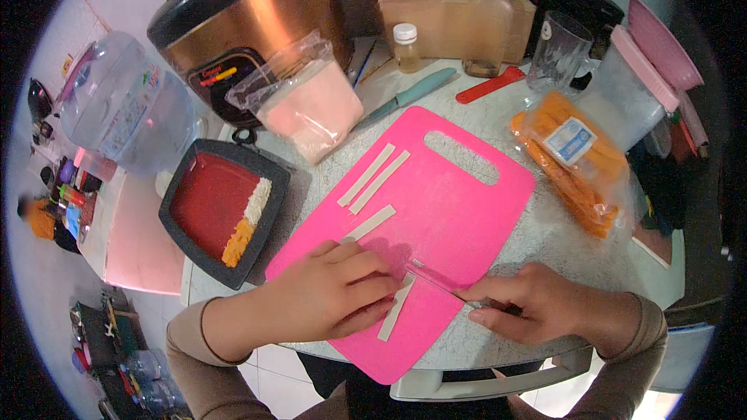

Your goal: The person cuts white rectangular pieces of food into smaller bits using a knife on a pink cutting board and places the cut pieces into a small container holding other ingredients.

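A pink plastic cutting board lies at a slant on the table. My right hand grips a knife, its blade reaching left over the board. My left hand rests on the board, fingers bent, beside a pale flat strip near the blade tip; whether it holds anything is hidden. Another strip runs out above my left fingers. Two similar strips lie side by side higher on the board. To the left stands a dark square dish with a red inside, holding white and orange pieces.
Behind the board are a plastic-wrapped pale pink block, a teal-handled knife, a red plastic tool and a bottle. An orange bagged item lies right. A large copper-coloured cooker stands at the back left.
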`<state>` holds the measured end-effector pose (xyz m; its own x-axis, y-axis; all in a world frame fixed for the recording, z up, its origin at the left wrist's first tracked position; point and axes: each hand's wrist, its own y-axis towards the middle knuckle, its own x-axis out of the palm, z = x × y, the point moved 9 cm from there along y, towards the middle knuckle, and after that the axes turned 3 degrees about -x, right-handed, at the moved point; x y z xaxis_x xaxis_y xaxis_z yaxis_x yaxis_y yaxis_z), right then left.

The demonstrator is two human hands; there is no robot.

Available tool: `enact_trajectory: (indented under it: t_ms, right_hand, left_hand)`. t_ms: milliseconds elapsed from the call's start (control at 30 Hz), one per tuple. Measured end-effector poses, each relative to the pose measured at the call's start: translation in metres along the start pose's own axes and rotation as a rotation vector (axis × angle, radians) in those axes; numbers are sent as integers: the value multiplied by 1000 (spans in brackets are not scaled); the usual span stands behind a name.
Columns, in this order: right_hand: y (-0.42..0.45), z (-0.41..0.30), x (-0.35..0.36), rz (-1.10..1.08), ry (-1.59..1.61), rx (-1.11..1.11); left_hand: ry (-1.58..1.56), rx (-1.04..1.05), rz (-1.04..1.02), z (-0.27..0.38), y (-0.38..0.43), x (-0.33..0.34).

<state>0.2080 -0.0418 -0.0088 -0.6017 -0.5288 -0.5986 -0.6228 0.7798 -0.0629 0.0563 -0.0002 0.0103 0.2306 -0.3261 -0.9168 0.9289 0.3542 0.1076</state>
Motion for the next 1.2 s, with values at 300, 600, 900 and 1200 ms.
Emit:
enact_trajectory:
  t_ms: [300,600,900,1200]
  right_hand:
    - [0,6,-3,-11,61,16]
    - [1,2,-2,-79,6,32]
    - [-2,7,-1,-50,42,63]
    - [2,0,-6,-22,63,44]
  left_hand:
    - [-1,9,40,1,-2,0]
    - [14,10,41,0,-2,1]
    - [-18,22,257,-1,-3,-21]
    - [40,5,210,-2,-2,-15]
